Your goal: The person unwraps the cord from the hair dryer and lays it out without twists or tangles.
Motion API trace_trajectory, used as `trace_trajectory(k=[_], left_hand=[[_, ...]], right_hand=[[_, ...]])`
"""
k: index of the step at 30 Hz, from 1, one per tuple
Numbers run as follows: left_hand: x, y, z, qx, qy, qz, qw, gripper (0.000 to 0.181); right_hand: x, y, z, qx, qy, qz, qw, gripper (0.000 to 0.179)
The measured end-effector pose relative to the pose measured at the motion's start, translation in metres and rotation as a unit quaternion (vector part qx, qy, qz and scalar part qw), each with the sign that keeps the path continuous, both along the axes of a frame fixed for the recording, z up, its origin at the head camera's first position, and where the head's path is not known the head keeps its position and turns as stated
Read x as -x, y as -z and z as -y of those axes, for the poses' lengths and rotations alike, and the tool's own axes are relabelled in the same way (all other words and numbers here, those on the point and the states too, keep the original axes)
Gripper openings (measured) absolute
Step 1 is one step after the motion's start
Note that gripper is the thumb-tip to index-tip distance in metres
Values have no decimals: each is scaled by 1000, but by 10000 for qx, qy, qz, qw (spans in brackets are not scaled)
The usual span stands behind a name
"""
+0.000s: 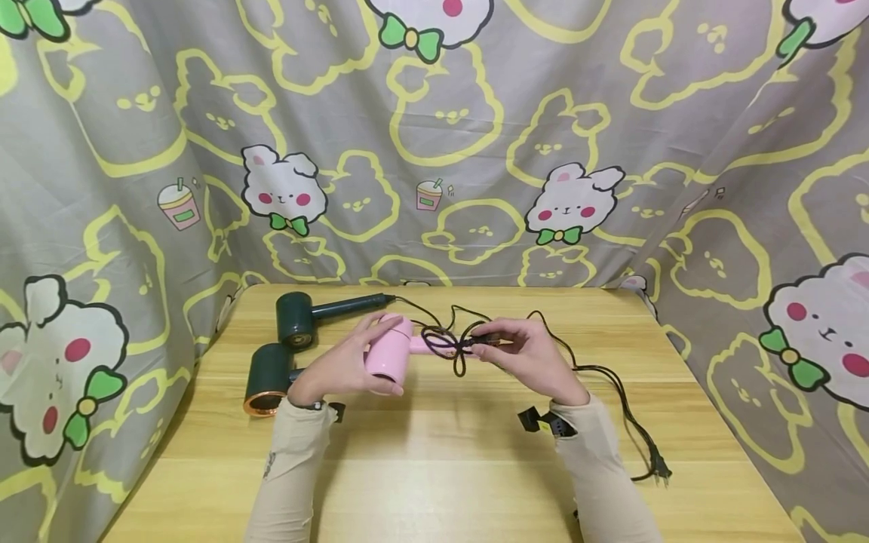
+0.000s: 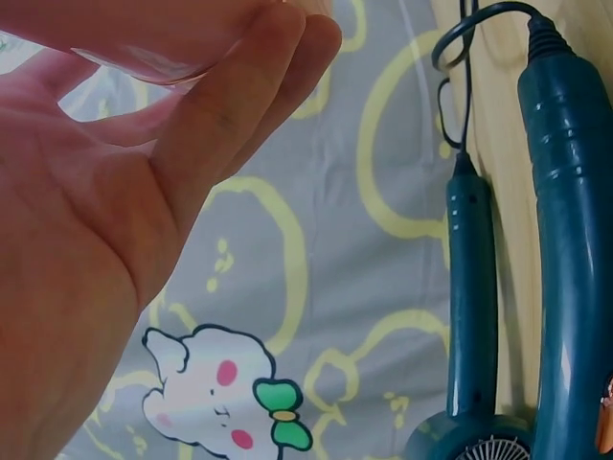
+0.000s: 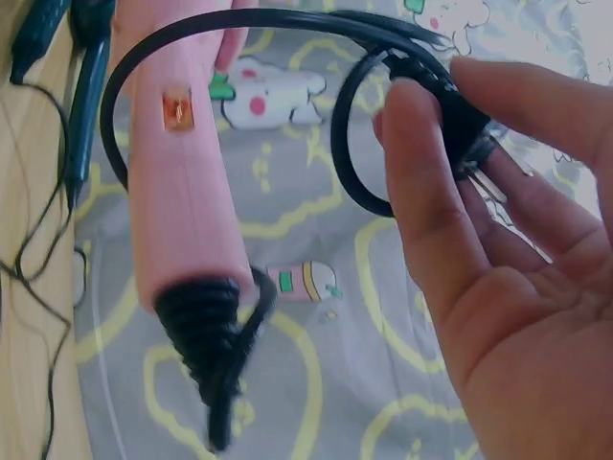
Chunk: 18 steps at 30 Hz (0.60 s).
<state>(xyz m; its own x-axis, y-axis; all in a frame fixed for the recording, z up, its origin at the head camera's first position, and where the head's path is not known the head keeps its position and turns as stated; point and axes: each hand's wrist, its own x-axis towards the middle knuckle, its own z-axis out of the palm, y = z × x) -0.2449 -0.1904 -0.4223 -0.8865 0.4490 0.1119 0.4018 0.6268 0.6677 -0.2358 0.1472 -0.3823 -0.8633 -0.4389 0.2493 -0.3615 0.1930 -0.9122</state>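
Note:
A pink hair dryer is gripped round its barrel by my left hand, its handle pointing right. Its black cord is gathered in several loops beside the handle. Between thumb and fingers, my right hand pinches the black plug at the cord's end, with metal prongs showing toward the palm. In the right wrist view the pink handle hangs close by, its ribbed black cord sleeve downward. The left wrist view shows only the underside of the pink barrel above the palm.
Two dark green hair dryers lie at the table's left, the nearer one with a copper-coloured rim, partly behind my left wrist. Their black cords run across the back to a plug at the right. Patterned curtains enclose the wooden table.

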Motion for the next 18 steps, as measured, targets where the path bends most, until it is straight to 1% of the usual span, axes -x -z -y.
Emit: trace_trajectory(k=[5, 8, 11, 15, 18], left_hand=[[-3, -5, 7, -1, -111, -136, 9998, 119], [-4, -8, 12, -80, -106, -242, 9996, 118], [-5, -9, 16, -201, -94, -327, 9992, 116], [-6, -10, 22, -370, -161, -328, 9986, 116], [-6, -10, 25, -418, -223, -355, 9982, 116]], right_hand=[[-3, 2, 7, -175, -433, 142, 9988, 21], [-2, 6, 9, -299, -728, 285, 9965, 20], [0, 10, 11, -519, -988, 333, 9932, 18], [4, 16, 13, -797, -1215, 367, 9887, 15], [7, 21, 15, -904, -1330, 435, 9860, 15]])
